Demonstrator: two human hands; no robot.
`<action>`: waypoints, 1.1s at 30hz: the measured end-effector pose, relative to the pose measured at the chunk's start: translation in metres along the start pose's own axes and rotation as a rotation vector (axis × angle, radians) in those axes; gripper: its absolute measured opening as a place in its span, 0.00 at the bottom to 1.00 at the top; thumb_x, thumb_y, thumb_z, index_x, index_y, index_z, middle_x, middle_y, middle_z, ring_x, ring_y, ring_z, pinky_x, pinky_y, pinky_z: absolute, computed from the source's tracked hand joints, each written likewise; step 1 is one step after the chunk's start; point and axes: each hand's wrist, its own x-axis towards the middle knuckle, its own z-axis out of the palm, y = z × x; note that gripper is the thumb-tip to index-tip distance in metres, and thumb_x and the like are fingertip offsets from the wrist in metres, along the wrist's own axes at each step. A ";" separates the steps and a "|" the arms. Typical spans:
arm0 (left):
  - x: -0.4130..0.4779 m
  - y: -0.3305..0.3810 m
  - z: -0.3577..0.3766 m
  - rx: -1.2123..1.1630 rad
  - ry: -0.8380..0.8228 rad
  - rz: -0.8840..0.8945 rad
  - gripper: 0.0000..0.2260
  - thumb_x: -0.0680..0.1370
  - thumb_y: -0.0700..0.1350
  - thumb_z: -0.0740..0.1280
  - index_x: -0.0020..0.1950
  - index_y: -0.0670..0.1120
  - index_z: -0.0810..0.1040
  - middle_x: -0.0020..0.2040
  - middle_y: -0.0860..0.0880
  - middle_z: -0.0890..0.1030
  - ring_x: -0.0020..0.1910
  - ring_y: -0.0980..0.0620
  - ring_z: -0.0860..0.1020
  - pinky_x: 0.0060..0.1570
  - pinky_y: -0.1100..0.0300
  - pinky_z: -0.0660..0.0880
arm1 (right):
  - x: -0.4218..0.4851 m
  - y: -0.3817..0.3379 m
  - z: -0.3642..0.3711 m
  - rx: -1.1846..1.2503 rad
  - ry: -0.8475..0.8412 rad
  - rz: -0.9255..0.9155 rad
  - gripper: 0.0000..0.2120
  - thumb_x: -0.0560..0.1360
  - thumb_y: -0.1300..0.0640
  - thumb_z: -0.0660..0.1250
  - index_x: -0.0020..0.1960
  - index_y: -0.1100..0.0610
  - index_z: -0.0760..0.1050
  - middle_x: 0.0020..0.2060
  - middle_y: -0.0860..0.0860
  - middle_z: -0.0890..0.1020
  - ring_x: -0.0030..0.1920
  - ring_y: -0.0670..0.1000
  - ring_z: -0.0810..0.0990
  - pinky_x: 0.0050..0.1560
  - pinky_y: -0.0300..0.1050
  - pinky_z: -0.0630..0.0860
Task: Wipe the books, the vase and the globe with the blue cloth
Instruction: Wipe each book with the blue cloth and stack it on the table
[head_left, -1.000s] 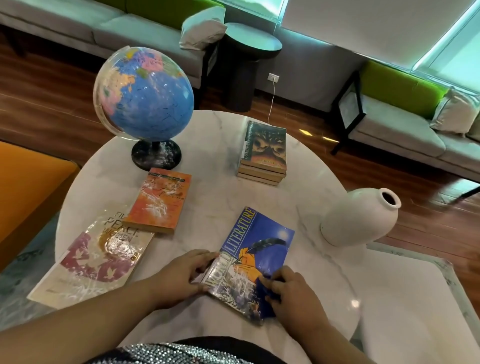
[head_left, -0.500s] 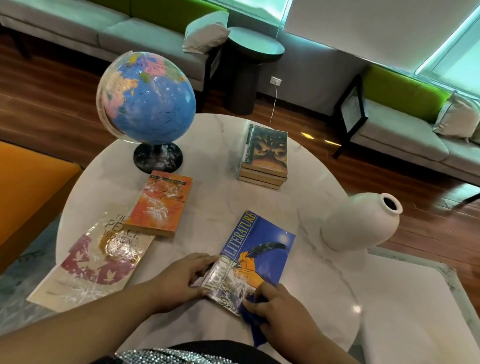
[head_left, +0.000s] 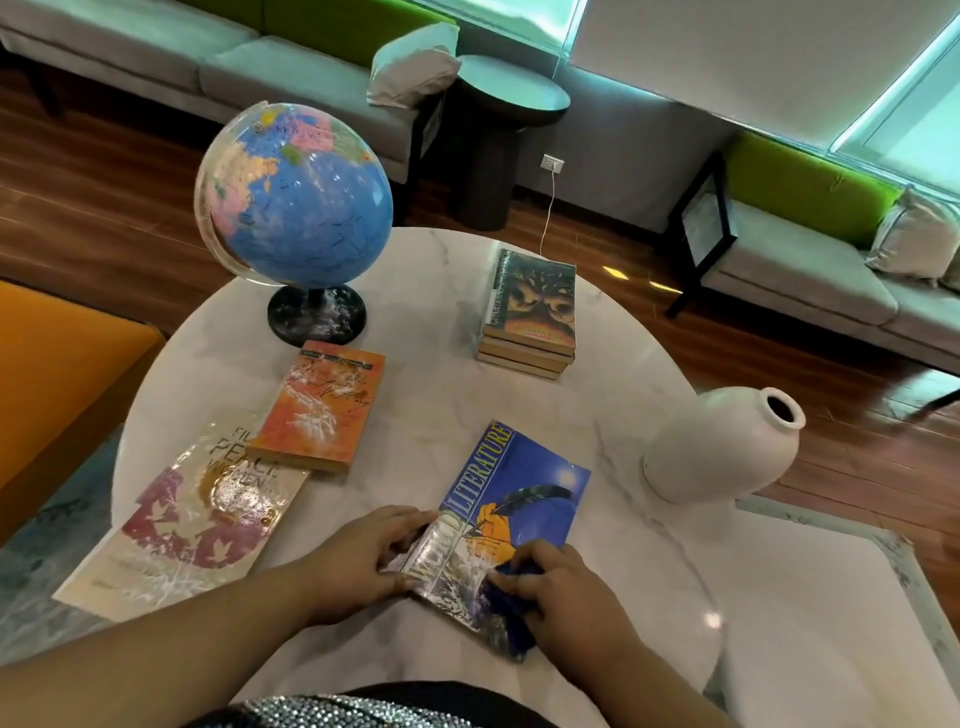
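Two hands on book (head_left: 524, 499) | head: left hand (head_left: 363, 561) lays fingers together against the spine, likely to stop sliding | right hand (head_left: 561, 592) fingers clamped on bunched cloth (head_left: 517, 636), pressing glossy blue cover's near corner | book flat at counter (head_left: 441, 405) near edge | globe (head_left: 296, 192), vase (head_left: 722, 447) well apart, untouched

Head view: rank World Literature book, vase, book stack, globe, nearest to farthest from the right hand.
1. World Literature book, under the right hand.
2. vase, right edge.
3. book stack, far centre.
4. globe, far left.
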 end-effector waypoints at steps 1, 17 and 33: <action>0.000 0.000 0.001 -0.002 -0.001 -0.004 0.31 0.73 0.47 0.73 0.70 0.63 0.61 0.62 0.69 0.63 0.57 0.76 0.66 0.52 0.82 0.62 | 0.000 0.000 0.000 0.003 0.018 0.009 0.18 0.79 0.49 0.59 0.69 0.41 0.70 0.62 0.45 0.70 0.59 0.54 0.70 0.55 0.44 0.71; 0.003 -0.011 0.003 -0.047 0.007 -0.012 0.33 0.71 0.49 0.75 0.72 0.62 0.64 0.64 0.65 0.68 0.56 0.68 0.71 0.52 0.75 0.68 | -0.001 -0.017 0.013 0.067 -0.100 -0.126 0.19 0.68 0.46 0.69 0.59 0.37 0.76 0.50 0.42 0.71 0.49 0.50 0.77 0.38 0.36 0.76; 0.002 -0.006 0.000 0.000 -0.007 -0.009 0.33 0.72 0.51 0.74 0.72 0.63 0.63 0.63 0.68 0.65 0.58 0.62 0.72 0.56 0.68 0.71 | 0.012 -0.008 -0.003 0.013 -0.081 0.083 0.23 0.80 0.52 0.58 0.74 0.44 0.63 0.64 0.48 0.66 0.62 0.54 0.66 0.59 0.42 0.68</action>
